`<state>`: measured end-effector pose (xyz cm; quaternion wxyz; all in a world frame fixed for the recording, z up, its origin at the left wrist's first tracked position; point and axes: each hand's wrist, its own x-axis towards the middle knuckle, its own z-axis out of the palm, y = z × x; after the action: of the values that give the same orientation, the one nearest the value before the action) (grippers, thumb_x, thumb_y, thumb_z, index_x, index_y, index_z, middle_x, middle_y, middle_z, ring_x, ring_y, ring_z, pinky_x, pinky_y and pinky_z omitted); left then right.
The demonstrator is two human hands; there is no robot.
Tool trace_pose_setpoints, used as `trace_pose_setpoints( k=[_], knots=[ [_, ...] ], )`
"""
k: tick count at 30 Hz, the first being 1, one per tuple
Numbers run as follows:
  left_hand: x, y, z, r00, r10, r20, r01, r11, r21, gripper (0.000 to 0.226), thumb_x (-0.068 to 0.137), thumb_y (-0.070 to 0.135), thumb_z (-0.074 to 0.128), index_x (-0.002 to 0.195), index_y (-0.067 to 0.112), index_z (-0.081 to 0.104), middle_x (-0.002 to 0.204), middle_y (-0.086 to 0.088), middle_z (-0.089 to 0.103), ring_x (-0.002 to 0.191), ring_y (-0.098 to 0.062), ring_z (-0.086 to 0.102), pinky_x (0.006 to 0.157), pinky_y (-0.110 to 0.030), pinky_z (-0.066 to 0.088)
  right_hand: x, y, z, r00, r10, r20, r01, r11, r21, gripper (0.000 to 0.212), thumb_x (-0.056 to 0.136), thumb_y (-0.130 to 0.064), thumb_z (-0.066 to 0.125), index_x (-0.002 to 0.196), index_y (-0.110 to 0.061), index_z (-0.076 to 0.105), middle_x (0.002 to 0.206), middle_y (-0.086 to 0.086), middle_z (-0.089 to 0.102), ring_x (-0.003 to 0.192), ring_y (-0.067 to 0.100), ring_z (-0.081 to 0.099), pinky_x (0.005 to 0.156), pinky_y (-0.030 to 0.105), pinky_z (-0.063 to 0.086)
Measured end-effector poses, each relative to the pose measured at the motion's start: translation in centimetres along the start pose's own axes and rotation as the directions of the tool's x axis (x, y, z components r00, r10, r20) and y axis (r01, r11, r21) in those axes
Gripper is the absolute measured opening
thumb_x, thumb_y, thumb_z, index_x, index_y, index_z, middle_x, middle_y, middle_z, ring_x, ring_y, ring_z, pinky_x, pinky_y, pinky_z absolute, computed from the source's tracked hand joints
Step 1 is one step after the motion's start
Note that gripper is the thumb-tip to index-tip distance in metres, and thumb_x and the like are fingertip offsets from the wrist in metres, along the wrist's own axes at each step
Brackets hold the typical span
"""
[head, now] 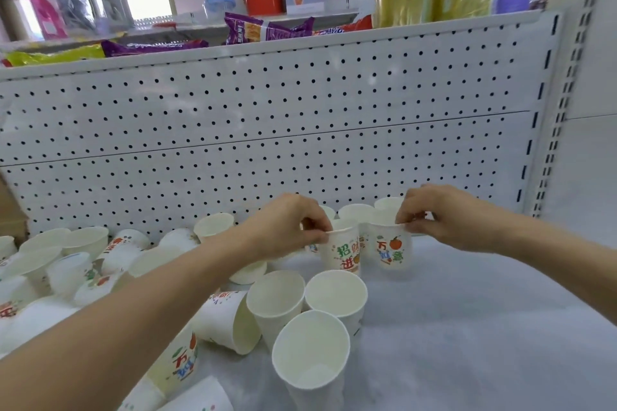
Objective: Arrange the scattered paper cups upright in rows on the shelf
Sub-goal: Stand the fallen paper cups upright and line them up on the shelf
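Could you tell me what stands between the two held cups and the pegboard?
In the head view, a few upright paper cups stand there, before the pegboard.

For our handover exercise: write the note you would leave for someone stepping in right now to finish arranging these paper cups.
Left hand pinches the rim of a printed cup. Right hand pinches the rim of the neighbour cup. Both cups are upright, side by side.
Done: a few back cups stand upright by the back panel.
Left: line up the three front cups and the tumbled heap on the left of the shelf.
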<state>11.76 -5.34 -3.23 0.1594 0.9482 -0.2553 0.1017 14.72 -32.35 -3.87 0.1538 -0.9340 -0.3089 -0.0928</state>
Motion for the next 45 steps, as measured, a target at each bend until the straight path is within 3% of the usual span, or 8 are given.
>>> trace_pose_setpoints(
  k=[7,14,18,21,25,30,41,45],
  knots=[
    [2.0,1.0,2.6,0.999,0.030,0.027,-0.032,0.995,0.093,0.013,0.088,0.017,0.066,0.098,0.017,0.074,0.090,0.009,0.068,0.080,-0.007,0.060,0.066,-0.006,0.038,-0.9,3.3,1.1,0.997,0.034,0.073,-0.030,0.998,-0.054,0.016,0.091,-0.011,0.059,0.096,-0.023,0.069,0.107,-0.013,0.054,0.082,0.001,0.050,0.069,0.008,0.035],
    [2.1,1.0,2.5,0.998,0.026,0.063,-0.037,0.982,0.185,0.027,0.088,0.012,0.065,0.110,0.025,0.069,0.110,0.007,0.065,0.084,-0.006,0.059,0.080,-0.028,0.050,-1.6,3.6,0.9,0.995,0.097,0.031,-0.095,0.993,-0.072,0.027,0.092,-0.014,0.057,0.108,-0.034,0.063,0.117,-0.021,0.045,0.082,0.004,0.057,0.077,0.028,0.048],
    [-1.1,1.6,-0.7,0.999,-0.040,0.025,0.040,0.999,0.003,0.035,0.088,0.025,0.067,0.122,0.033,0.059,0.117,0.018,0.060,0.097,0.006,0.057,0.073,-0.011,0.042,-3.4,0.0,0.0,0.992,-0.060,-0.113,0.072,0.991,0.110,0.031,0.087,-0.023,0.064,0.113,-0.040,0.059,0.108,-0.024,0.049,0.087,0.002,0.055,0.071,0.025,0.046],
    [-5.3,2.0,-4.1,0.950,-0.173,0.259,0.191,0.981,-0.046,0.053,0.076,0.044,0.076,0.124,0.050,0.053,0.117,0.031,0.055,0.106,0.017,0.048,0.089,-0.016,0.039,-4.1,-4.2,-0.3,0.981,-0.186,0.063,0.156,0.932,0.327,0.056,0.076,-0.033,0.076,0.123,-0.049,0.050,0.116,-0.032,0.049,0.106,-0.008,0.048,0.084,0.016,0.044],
    [-8.5,2.5,-5.4,0.831,-0.326,0.451,0.281,0.945,0.165,0.082,0.063,0.044,0.085,0.132,0.054,0.042,0.128,0.036,0.040,0.119,0.008,0.035,0.101,-0.020,0.027,-2.8,-7.7,0.6,0.906,-0.248,0.342,0.195,0.964,0.182,0.093,0.071,-0.041,0.080,0.142,-0.054,0.021,0.140,-0.037,0.025,0.128,-0.013,0.023,0.109,0.019,0.024],
    [-7.5,2.1,-3.3,0.861,-0.261,0.436,0.222,0.965,0.139,0.069,0.067,0.040,0.084,0.127,0.041,0.051,0.117,0.025,0.055,0.107,0.004,0.050,0.094,-0.019,0.041,-1.1,-10.2,1.5,0.876,-0.288,0.386,0.245,0.957,0.158,0.084,0.075,-0.035,0.077,0.141,-0.051,0.027,0.135,-0.028,0.039,0.123,-0.007,0.033,0.108,0.023,0.030],
    [-4.2,1.3,-1.2,0.899,-0.206,0.386,0.177,0.978,0.110,0.087,0.075,0.011,0.070,0.140,0.049,0.027,0.134,0.020,0.042,0.115,-0.008,0.044,0.096,-0.024,0.040,-4.6,-6.5,0.1,0.954,-0.005,0.299,0.034,0.995,-0.092,0.073,0.074,-0.057,0.068,0.136,-0.050,0.032,0.127,-0.022,0.041,0.122,0.005,0.035,0.103,0.031,0.036],
    [-3.7,1.9,-1.5,0.904,-0.233,0.359,0.225,0.972,0.064,0.097,0.070,0.047,0.080,0.146,0.043,0.021,0.139,0.023,0.036,0.122,-0.003,0.039,0.098,-0.020,0.033,-6.5,-4.8,-1.2,0.919,0.073,0.388,-0.047,0.996,-0.076,0.084,0.068,-0.057,0.073,0.135,-0.059,0.022,0.129,-0.031,0.034,0.121,-0.003,0.033,0.101,0.024,0.034]
  ],
)
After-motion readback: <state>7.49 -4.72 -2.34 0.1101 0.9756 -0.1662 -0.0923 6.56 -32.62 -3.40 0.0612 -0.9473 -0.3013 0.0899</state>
